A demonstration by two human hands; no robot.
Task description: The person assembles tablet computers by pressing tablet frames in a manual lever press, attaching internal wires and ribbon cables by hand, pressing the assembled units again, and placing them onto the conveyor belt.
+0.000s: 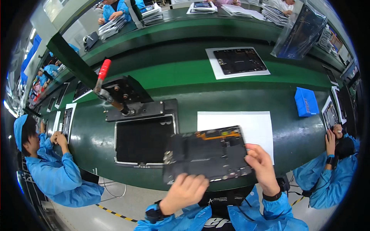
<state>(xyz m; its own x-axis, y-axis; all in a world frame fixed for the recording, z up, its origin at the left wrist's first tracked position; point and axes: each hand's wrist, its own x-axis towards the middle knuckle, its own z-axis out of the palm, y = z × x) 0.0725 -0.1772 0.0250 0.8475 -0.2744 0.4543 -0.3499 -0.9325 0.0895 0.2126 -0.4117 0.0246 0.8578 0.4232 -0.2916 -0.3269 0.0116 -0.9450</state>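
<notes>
Factory hall seen from above a long green conveyor bench (231,75) that curves across the view, its raised back shelf (200,29) running parallel behind. A pale grey floor (119,204) lies below the near edge, marked with a yellow-and-black hazard stripe (115,213) and a loose cable (113,190). Bright light enters at the upper left (52,7), and a thin strip of light (9,109) glows at the far left edge

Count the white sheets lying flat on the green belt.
2: one white sheet lies bare, right of the press fixture; the other white sheet lies farther back, under a dark panel. Stacks beyond may hide more.
</notes>
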